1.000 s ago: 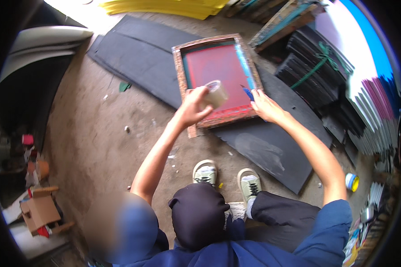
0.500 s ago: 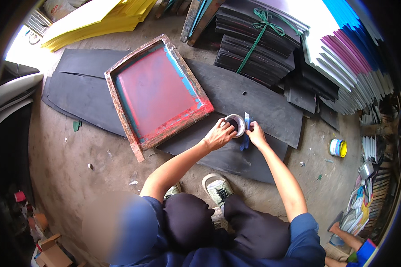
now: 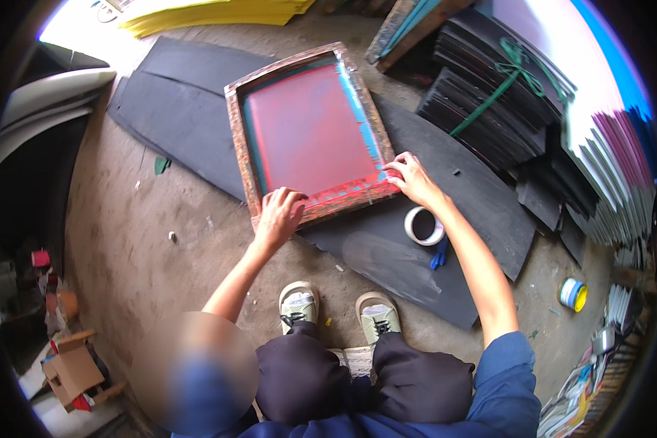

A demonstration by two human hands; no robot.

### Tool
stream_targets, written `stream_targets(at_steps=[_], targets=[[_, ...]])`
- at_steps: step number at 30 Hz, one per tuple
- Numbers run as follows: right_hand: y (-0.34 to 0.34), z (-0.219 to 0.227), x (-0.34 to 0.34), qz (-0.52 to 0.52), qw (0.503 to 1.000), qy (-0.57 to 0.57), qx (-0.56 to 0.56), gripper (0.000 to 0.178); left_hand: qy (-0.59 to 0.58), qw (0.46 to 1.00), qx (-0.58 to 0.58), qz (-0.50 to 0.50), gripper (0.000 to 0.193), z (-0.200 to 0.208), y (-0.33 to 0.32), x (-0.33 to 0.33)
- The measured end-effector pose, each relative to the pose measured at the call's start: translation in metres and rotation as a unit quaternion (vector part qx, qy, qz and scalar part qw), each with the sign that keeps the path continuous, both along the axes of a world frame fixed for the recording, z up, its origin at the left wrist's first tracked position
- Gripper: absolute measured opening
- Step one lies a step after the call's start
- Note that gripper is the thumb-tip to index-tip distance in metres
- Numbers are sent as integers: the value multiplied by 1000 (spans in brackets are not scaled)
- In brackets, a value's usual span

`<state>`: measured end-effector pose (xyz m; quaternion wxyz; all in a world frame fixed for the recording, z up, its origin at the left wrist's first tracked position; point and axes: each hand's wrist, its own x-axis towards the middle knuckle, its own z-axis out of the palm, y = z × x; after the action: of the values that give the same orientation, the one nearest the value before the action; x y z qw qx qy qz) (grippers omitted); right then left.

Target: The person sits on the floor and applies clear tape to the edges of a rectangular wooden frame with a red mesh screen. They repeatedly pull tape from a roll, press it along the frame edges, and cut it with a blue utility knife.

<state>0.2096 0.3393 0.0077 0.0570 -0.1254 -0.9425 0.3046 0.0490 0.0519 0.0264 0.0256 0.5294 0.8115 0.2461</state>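
A wooden screen-printing frame (image 3: 239, 157) with a red-stained mesh lies on black sheets (image 3: 190, 135) on the floor in front of me. Its near left part is gripped by my left hand (image 3: 279, 217), fingers bent over the near rail. At the near right corner, the fingers of my right hand (image 3: 414, 181) close on the red-smeared wood. A roll of pale tape (image 3: 436, 236) lies on the black sheets under my right forearm. Close beside it is a small blue tool (image 3: 439, 255), its kind unclear, partly hidden by the tape and arm.
A black sheet stack (image 3: 482, 109) tied with green cord stands at the far right, beside white and purple sheets (image 3: 620, 160). Yellow sheets (image 3: 219, 16) lie at the far left. A paint can (image 3: 573, 294) rests on the right floor, a cardboard box (image 3: 74, 371) at lower left.
Both hands have let go of the tape roll and blue tool, which now lie on the black sheets. My hands have moved left onto the frame, which sits more upright in view.
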Motion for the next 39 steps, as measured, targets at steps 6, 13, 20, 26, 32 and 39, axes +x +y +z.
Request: stream_targets(at_steps=[6,13,20,26,32,39], targets=[[12,-9,-31,43,983,-174,-31,24,-18,990,-141,-27,24,-9,-64,-51],[-1,7,-32,11,985,-173,15,17,-52,988,-137,-39,21,-23,-70,-66],[1,34,-26,55,983,-174,-19,18,-80,990,-96,-71,25,-18,-65,-73],[-15,107,-19,21,986,-161,29,13,-119,992,-23,-24,20,26,-79,-72],[-4,137,-21,-36,986,-146,-76,14,-262,960,-94,29,17,88,-81,-69],[-7,52,-42,-23,973,-191,128,15,-241,956,-154,72,17,36,-74,-63]])
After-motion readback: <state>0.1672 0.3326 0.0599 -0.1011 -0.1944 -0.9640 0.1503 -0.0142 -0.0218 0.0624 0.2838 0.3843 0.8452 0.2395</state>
